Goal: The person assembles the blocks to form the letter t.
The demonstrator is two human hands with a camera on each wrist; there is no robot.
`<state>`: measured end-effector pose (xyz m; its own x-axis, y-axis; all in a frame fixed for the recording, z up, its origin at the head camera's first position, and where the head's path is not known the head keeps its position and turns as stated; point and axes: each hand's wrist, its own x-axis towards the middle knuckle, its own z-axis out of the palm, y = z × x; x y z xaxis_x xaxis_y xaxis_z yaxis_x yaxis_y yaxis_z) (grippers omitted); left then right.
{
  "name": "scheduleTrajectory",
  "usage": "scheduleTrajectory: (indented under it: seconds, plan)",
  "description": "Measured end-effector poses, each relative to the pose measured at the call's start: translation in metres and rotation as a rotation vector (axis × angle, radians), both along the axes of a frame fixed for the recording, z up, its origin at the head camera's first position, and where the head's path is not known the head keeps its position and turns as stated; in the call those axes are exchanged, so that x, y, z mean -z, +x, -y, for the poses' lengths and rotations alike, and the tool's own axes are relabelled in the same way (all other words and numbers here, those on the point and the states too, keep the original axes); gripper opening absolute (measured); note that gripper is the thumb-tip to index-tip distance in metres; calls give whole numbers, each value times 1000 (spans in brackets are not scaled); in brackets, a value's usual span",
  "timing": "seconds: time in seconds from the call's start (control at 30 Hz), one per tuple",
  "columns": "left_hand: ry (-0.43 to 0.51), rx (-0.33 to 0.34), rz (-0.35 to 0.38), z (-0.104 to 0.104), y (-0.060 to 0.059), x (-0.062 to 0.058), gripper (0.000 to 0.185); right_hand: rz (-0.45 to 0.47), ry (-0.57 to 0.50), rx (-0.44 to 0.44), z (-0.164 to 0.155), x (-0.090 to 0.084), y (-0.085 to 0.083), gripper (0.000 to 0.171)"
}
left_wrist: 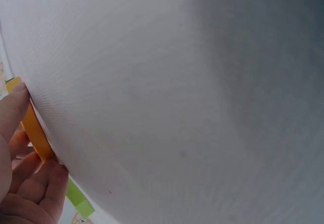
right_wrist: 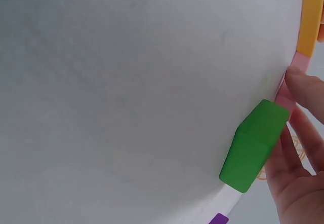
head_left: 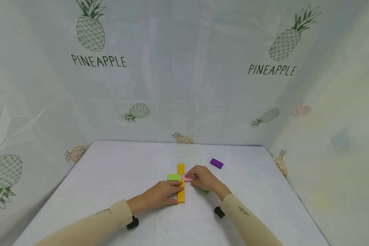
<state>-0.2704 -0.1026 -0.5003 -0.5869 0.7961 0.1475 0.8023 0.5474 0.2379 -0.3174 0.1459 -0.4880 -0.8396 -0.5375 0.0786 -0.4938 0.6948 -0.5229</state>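
Observation:
On the white table, several blocks lie in a cross shape. A yellow-orange block (head_left: 181, 196) forms its near arm, another yellow-orange block (head_left: 181, 168) the far arm. To the left is a light green block (head_left: 173, 177), to the right a pink block (head_left: 186, 177). My left hand (head_left: 161, 194) holds the near yellow-orange block, thumb by its near end and fingers over its upper part. Between thumb and fingers, my right hand (head_left: 205, 178) pinches the pink block. A darker green block (right_wrist: 253, 145) lies close by the right hand, which partly hides it in the head view.
A purple block (head_left: 216, 163) lies apart, farther back and to the right. The table (head_left: 135, 157) ends at a hanging sheet (head_left: 178, 68) printed with pineapples, which also runs along both sides. Dark wrist cameras hang under both sleeves.

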Motion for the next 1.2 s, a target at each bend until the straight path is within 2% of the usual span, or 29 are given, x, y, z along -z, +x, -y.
scheduleTrajectory:
  seconds: [0.17, 0.4, 0.57, 0.77, 1.03, 1.2]
  plan:
    - [5, 2, 4, 1, 0, 0, 56, -19, 20, 7, -5, -5, 6, 34]
    - [-15, -29, 24, -1, 3, -5, 56, -23, 20, -5, -25, -15, 20, 36]
    - [-26, -42, 28, -1, 2, -3, 57, -60, 20, 14, -40, -10, 30, 38]
    - [-12, -41, 32, 0, 2, -2, 58, -80, -31, 73, -54, -6, 45, 42]
    - [-9, -36, 18, -1, 2, -2, 58, -75, -147, 128, -62, 1, 59, 33]
    - [-8, -27, 17, -1, 2, -2, 59, -84, -145, 153, -64, 7, 62, 29]
